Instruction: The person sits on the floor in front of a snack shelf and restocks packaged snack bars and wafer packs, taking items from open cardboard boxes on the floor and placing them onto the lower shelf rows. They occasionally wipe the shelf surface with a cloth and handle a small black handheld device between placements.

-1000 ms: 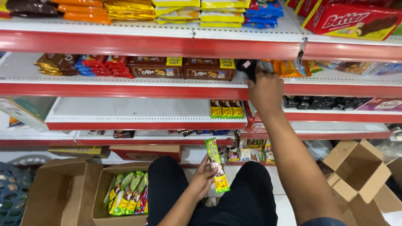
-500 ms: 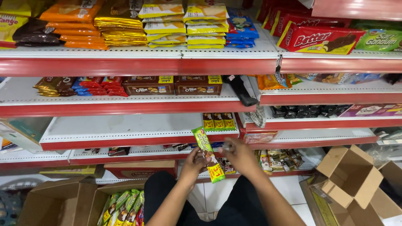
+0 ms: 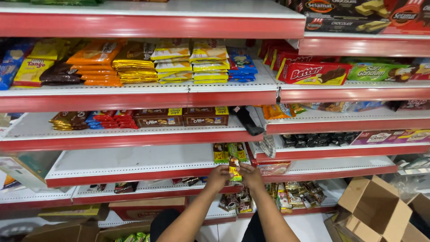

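Both my hands meet at the front edge of a white shelf with a red rim (image 3: 134, 177). My left hand (image 3: 218, 176) and my right hand (image 3: 251, 175) hold a green and yellow snack packet (image 3: 234, 170) between them, upright at the shelf's lip. Just behind it stand a few matching green and yellow packets (image 3: 229, 152) in a short row at the right end of that shelf. The rest of this shelf is bare white board. My forearms rise from the bottom middle of the view.
Shelves above carry orange, gold, yellow and blue snack packs (image 3: 134, 60), brown boxes (image 3: 181, 117) and red boxes (image 3: 313, 72). An open cardboard box (image 3: 376, 208) stands at the lower right. Another carton with green packets (image 3: 132, 236) sits at the bottom left.
My right hand came down from the upper shelf and joined the left on the packet. Both hands carried it up and forward to the shelf edge. The view tilted upward.
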